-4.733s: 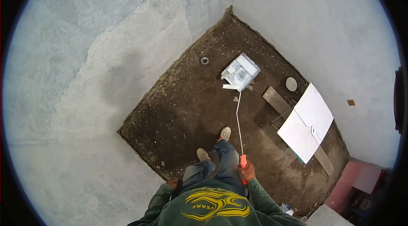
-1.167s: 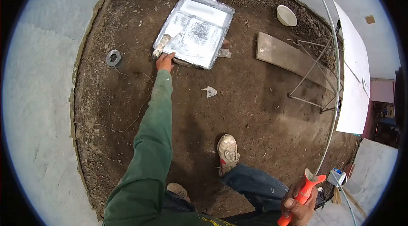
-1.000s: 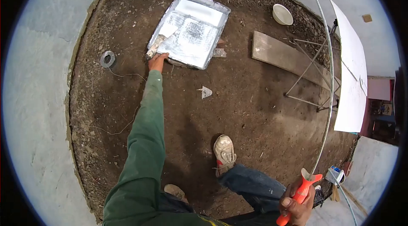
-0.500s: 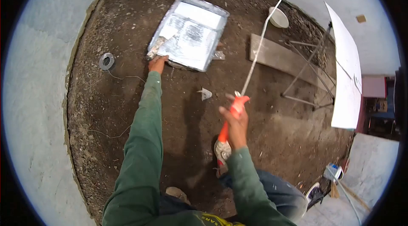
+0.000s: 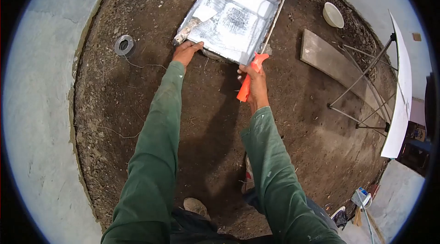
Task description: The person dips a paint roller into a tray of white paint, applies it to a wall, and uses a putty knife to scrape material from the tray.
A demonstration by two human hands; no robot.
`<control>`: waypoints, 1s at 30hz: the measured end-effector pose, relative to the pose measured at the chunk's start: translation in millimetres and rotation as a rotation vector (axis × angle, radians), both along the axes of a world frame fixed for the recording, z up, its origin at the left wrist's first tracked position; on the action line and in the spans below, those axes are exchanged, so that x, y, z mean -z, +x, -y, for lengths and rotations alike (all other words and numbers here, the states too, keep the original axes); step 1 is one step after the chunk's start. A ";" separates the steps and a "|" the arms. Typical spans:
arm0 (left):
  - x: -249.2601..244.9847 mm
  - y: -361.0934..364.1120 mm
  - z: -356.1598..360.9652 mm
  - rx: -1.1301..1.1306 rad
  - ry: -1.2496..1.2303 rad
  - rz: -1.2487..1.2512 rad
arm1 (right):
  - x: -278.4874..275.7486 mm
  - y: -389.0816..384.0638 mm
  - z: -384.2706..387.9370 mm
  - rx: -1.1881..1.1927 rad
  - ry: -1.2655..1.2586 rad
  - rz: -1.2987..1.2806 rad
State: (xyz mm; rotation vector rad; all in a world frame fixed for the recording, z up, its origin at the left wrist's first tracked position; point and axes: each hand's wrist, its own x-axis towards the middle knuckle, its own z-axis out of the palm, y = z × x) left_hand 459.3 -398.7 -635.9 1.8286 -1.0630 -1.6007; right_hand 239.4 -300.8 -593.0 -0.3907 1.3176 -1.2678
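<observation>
A paint tray [image 5: 269,9] holding white paint lies tilted in view at the top centre. My left hand [image 5: 185,53] is closed on its near left edge, thumb over the rim. Across that corner rests a putty knife [image 5: 188,30], its handle crusted with paint and its blade over the white paint. My right hand [image 5: 257,84] grips the orange handle of a paint roller [image 5: 247,81], close to the tray's near right corner. The roller's thin frame runs up along the tray's right side; its white cover is partly cut off at the top.
Bare dirt floor surrounds the tray. A wire spool [image 5: 124,45] lies on the left, near the wall [image 5: 36,97]. To the right are a white bowl [image 5: 333,15], a wooden plank [image 5: 327,56] and a white panel [image 5: 399,92] on a metal-legged frame.
My right hand has moved forward with the roller, up to the tray's near right corner. The tray appears higher and further right in view; my left hand stays at its edge.
</observation>
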 end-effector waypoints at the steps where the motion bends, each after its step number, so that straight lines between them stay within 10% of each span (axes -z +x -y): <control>1: -3.5 -1.0 -2.1 0.016 -0.013 -0.019 | 2.2 0.4 3.5 -0.015 -0.006 0.034; 30: 5.7 34.9 -257.1 -0.188 -0.029 -0.053 | -29.0 30.5 -182.1 -0.305 0.209 -0.103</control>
